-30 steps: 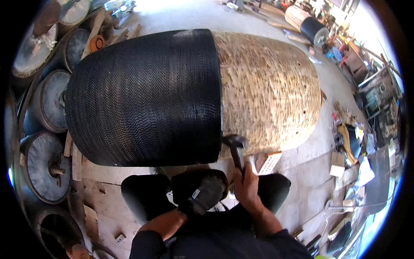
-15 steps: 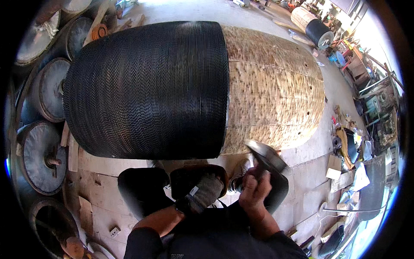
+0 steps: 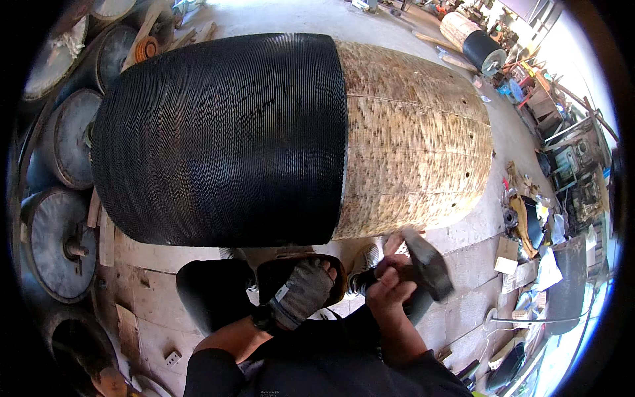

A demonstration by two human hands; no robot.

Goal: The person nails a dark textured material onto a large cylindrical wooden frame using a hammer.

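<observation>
A large roller lies across in front of me. Its left part is wrapped in black ridged bands of closely set teeth, and its right part is bare, pitted wood. My left hand, in a grey glove with bare fingertips, rests over a dark container with a brownish rim between my knees. Its fingers are curled together, and anything in them is hidden. My bare right hand grips a hammer by the handle below the roller's wooden part. The broad metal head is blurred by motion.
Drums with metal ends are stacked along the left side. A smaller, similar roller lies at the far right. Cardboard pieces, bags and machine parts clutter the right side. A power socket lies on the floor at lower left.
The hammer head has swung lower and slightly to the right. My left hand has turned, so its curled fingertips now show at the container. The whole view has shifted slightly.
</observation>
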